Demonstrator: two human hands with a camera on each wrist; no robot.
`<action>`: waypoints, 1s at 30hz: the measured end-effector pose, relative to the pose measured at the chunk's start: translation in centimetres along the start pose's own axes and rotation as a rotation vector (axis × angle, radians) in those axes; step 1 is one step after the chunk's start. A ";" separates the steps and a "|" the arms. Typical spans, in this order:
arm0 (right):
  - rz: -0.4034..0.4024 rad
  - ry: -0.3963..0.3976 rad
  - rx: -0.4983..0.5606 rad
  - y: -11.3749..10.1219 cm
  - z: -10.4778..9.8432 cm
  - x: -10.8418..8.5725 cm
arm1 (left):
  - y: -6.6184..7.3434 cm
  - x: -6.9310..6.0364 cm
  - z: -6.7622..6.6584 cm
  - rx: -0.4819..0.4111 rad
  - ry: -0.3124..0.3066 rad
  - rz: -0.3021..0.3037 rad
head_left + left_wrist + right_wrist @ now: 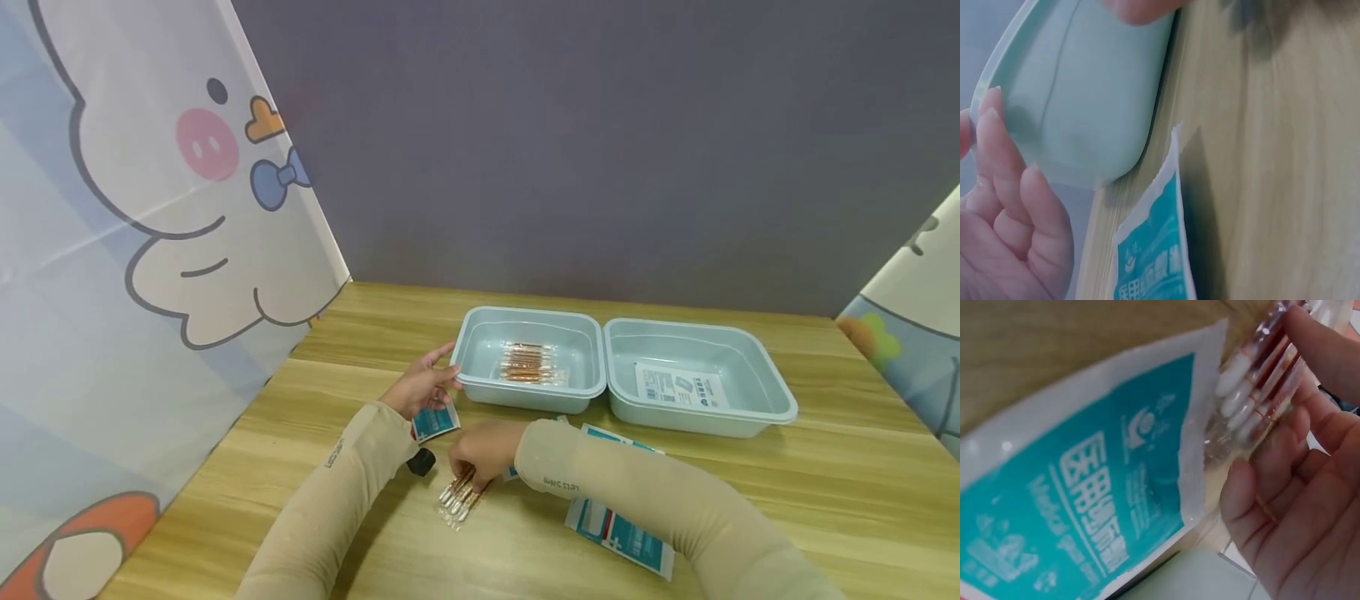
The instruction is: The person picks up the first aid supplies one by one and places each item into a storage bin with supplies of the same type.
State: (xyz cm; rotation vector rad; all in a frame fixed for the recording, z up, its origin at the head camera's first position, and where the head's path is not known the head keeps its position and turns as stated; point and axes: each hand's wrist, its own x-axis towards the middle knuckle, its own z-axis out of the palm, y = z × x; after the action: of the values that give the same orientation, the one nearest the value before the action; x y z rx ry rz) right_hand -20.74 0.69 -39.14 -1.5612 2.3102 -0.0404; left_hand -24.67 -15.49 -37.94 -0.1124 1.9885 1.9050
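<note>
My right hand (487,454) pinches a clear pack of cotton swabs (459,498) with reddish-brown sticks and white tips, just over the table. In the right wrist view, thumb and fingers close on the swab pack (1266,375). At the left light-blue bin (528,398), my left hand (422,385) touches the rim corner with loosely bent fingers; the left wrist view shows its fingertips against the bin (1097,94). Similar swab packs (528,364) lie inside that bin. A teal-and-white packet (437,422) is below the left hand, and another packet (1079,481) fills much of the right wrist view.
A second light-blue bin (701,417) stands to the right, holding a white printed packet (678,385). More teal packets (626,537) lie partly under the right forearm. A small black object (422,462) sits by the left wrist. A dark grey wall (585,150) rises behind the wooden table.
</note>
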 end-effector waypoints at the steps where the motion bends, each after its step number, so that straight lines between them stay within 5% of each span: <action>1: 0.009 -0.001 -0.019 -0.1 -0.1 -0.1 | -0.1 0.0 0.0 -0.003 -0.003 0.003; 9: 0.043 -0.031 -0.083 -0.7 -0.9 -1.0 | -0.2 -0.3 -0.1 0.003 -0.005 0.005; 18: 0.060 -0.062 0.023 -0.5 -0.8 -1.8 | -0.2 -0.3 -0.2 0.005 -0.006 0.000; 30: -0.045 0.050 0.192 1.4 0.6 -3.0 | -0.1 -0.1 0.1 0.027 0.007 -0.013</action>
State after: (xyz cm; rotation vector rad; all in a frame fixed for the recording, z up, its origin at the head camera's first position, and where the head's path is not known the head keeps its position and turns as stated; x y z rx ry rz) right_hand -20.79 4.05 -39.13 -1.5302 2.2332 -0.3067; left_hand -24.54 -15.47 -37.95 -0.1248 2.0126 1.8710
